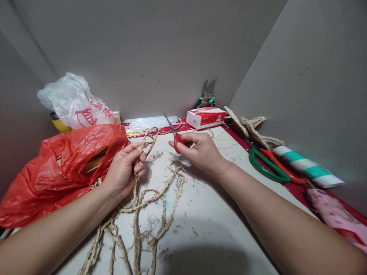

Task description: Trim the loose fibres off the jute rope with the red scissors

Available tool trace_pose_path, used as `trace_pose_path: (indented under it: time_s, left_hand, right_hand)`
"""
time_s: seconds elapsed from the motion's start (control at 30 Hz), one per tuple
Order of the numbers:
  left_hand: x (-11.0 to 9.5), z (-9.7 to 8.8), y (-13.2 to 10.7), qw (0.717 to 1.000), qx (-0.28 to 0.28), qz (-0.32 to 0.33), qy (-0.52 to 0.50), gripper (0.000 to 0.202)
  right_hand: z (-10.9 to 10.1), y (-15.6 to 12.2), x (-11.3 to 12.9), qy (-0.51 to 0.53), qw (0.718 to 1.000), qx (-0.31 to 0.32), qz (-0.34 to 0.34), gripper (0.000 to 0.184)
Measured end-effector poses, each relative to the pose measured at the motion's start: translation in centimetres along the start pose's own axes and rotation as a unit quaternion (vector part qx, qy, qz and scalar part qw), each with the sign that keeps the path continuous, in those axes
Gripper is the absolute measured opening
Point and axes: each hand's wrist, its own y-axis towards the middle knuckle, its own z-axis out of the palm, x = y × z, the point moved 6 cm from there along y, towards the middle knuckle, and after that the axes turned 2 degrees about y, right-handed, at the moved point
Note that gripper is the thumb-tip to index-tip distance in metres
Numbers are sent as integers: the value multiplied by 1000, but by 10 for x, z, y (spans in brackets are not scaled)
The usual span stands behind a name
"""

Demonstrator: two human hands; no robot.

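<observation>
Head view: our left hand (127, 164) pinches a braided cord (156, 144) between thumb and fingertips, a loop standing above the grip and more hanging to the desk (206, 206), where lengths cross and run toward us. What we see is already plaited, but it frays in places, so we judge the work unfinished. Our right hand (200, 151) is curled round the red handles of small scissors (177, 142), blades pointing up and away; a tail of cord passes near them, and we cannot tell whether they touch.

Around us, from the left, a red plastic bag (65, 191) sits just beside our left forearm, crowding that side, with a white plastic bag (77, 103) behind it. Next come pale sticks (151, 123), a red-and-white box (205, 117), pruning shears (208, 91) behind it, pieces of braid (252, 128), large scissors (265, 175), a striped roll (309, 167) and a pink packet (332, 214). The crossing lengths could snag, we think; the right-hand things lie clear.
</observation>
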Motion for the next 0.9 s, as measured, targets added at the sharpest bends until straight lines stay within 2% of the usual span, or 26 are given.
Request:
trace_pose_path:
  time_s: [0.07, 0.17, 0.23, 0.33, 0.43, 0.5, 0.73, 0.9]
  left_hand:
    - [-1, 3, -2, 1000, 12, -1, 1, 15]
    - [-1, 7, -6, 999, 32, -5, 4, 14]
    - [0, 10, -8, 999, 47, -12, 8, 12]
    - [2, 13, -10, 997, 70, -19, 20, 11]
    - [4, 14, -11, 996, 82, -28, 28, 11]
    - [5, 13, -10, 996, 82, -33, 32, 11]
    - [10, 9, -7, 992, 93, -34, 79, 14]
    - [14, 8, -7, 991, 94, -39, 89, 14]
  right_hand:
    - [0, 1, -4, 130, 989, -40, 63, 39]
    - [10, 1, -6, 274, 947, -52, 157, 29]
    - [21, -2, -4, 361, 908, -24, 211, 25]
    - [35, -7, 2, 460, 845, 35, 271, 30]
    - [42, -10, 10, 503, 813, 86, 281, 32]
    - [38, -7, 11, 510, 815, 76, 265, 32]
    - [-4, 8, 0, 456, 870, -92, 165, 29]
    - [-21, 13, -10, 416, 888, -164, 110, 20]
